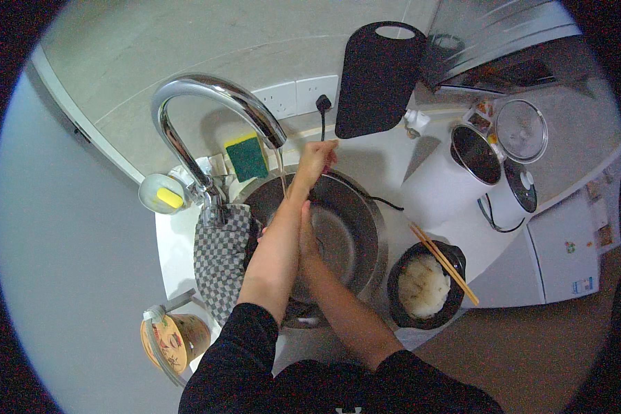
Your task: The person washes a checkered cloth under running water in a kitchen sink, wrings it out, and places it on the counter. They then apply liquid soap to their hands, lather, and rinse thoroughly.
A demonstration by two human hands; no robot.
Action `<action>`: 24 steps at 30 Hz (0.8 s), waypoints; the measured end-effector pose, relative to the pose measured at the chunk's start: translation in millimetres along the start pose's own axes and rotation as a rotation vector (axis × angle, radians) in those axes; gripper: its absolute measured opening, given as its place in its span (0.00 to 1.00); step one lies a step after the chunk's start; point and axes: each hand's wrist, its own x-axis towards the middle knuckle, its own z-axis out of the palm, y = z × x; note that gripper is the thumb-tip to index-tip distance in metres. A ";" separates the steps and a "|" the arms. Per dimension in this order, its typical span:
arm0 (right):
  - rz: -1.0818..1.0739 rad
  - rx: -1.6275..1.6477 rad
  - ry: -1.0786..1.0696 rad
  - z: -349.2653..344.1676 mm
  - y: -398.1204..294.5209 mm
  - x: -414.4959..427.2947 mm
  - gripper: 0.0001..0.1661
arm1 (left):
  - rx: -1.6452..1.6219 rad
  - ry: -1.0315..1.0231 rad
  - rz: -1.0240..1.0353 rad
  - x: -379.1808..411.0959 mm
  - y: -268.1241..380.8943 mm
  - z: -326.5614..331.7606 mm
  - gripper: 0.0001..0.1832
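Observation:
My left arm reaches across a round metal sink [341, 248], below a chrome gooseneck faucet [217, 85]. A thin stream of water [283, 173] falls from the spout onto or beside my left wrist. My left hand [318, 158] is bent over the sink's far rim with its fingers curled; their inner side is hidden. From underneath, my right hand [307, 233] wraps around my left forearm [277, 248]. Its thumb shows on the right of the forearm and fingertips peek out on the left. A checkered cloth [220, 264] drapes beside the faucet base.
A black pot [390, 290] with white food and chopsticks [445, 264] stands right of the sink. Behind are a tall white pot [429, 186], a cord and a black cutting board [378, 83]. A sponge [247, 158], a soap dish [149, 194] and a paper tub [189, 336] sit left.

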 end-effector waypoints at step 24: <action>0.044 -0.159 0.217 34.7 -8.9 -38.3 0.12 | 1.673 -0.010 0.060 -112.7 -69.2 -42.5 0.11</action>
